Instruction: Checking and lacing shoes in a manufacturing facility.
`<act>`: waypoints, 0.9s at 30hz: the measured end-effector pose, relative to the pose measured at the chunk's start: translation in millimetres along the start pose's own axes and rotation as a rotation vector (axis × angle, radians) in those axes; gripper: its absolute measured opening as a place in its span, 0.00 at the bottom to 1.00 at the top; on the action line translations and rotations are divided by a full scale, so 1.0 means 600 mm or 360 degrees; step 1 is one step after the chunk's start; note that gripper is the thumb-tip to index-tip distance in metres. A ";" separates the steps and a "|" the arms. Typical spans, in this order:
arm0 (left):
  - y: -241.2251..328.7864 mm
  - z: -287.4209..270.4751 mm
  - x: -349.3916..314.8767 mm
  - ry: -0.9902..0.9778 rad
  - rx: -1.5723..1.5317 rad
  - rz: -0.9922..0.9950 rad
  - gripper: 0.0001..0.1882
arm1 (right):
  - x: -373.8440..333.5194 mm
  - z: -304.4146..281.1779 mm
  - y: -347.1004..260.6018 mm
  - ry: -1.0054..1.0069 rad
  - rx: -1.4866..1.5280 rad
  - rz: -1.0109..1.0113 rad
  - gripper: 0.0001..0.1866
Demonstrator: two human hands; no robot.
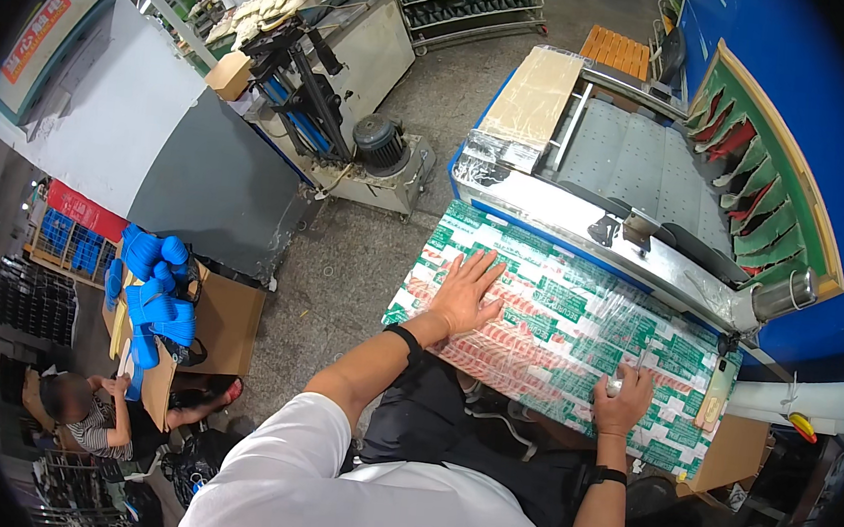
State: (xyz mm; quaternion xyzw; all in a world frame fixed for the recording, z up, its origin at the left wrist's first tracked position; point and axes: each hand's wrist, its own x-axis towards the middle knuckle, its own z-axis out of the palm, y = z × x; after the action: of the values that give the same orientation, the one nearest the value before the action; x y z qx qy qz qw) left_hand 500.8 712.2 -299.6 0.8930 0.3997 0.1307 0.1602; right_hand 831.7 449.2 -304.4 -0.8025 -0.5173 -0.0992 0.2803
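A work board (547,325) covered in green, white and red printed sheet under clear film lies across in front of me. My left hand (464,295) rests flat on its left part, fingers spread, holding nothing. Near the board's front edge, on the right, my right hand (623,402) is closed around a small whitish, shiny thing (614,387). A thin pale piece sticks up by its fingers; its kind is too small to make out. At the board's right end lies a flat yellowish-green thing (720,382) like a phone.
Beyond the board stands a machine with a grey conveyor belt (632,159) and a metal front rail. A rack of green and red pieces (764,193) leans at right. A motor (380,144) stands on the far left floor. At left, a person (97,416) sits near blue bundles (154,285).
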 end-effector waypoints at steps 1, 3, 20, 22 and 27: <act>0.000 0.000 0.000 -0.0003 0.0009 0.0001 0.42 | 0.000 0.000 0.000 0.0000 0.0000 0.0000 0.20; 0.000 0.000 0.001 -0.0007 0.0017 0.0003 0.42 | 0.000 0.001 0.000 0.0007 0.0004 0.0013 0.20; 0.002 -0.001 0.001 -0.0034 0.0011 -0.0021 0.42 | -0.001 0.003 0.003 -0.0004 0.0010 0.0016 0.21; 0.002 -0.001 0.001 -0.0032 0.0011 -0.0017 0.42 | -0.001 0.002 0.002 -0.0002 0.0010 0.0014 0.21; 0.001 0.000 0.001 -0.0022 0.0018 -0.0009 0.42 | -0.003 0.003 0.004 -0.0002 0.0007 0.0022 0.21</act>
State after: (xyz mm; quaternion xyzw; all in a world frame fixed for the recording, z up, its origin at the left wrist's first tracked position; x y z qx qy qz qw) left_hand 501.7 712.0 -299.5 0.8937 0.4017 0.1217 0.1583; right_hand 832.8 448.1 -307.8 -0.8055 -0.5122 -0.0957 0.2822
